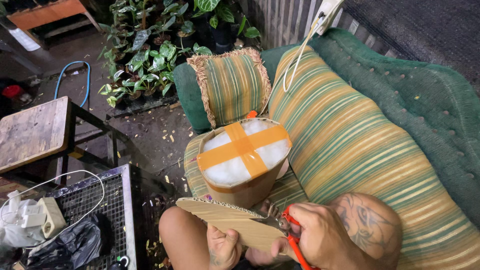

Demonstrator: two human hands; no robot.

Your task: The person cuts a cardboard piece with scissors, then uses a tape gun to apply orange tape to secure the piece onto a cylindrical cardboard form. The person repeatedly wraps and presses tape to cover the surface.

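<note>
Sitting on a striped sofa (350, 135), a person is cutting a flat piece of cardboard (230, 222) that lies across their lap. The right hand (320, 235) is curled tight around the red handles of a pair of scissors (285, 226), and the blades bite into the edge of the cardboard. The left hand (223, 247) holds the cardboard from below, with the fingers closed on its near edge. Just behind the cardboard, on the sofa seat, stands a brown cardboard tub (243, 160). It is full of white fluff, and two strips of orange tape (242, 147) cross over its top. A small striped pillow (231, 85) with a fringe leans against the sofa arm behind the tub. A white cord (298, 55) hangs down over the back of the sofa. To the left stands a wire cage (107, 210) with a black bag (80, 242) and a white plug strip (50, 215) on it. A wooden table (32, 132) stands further left. Green plants (150, 55) in pots sit on the ground behind, near a blue hose (75, 75).
</note>
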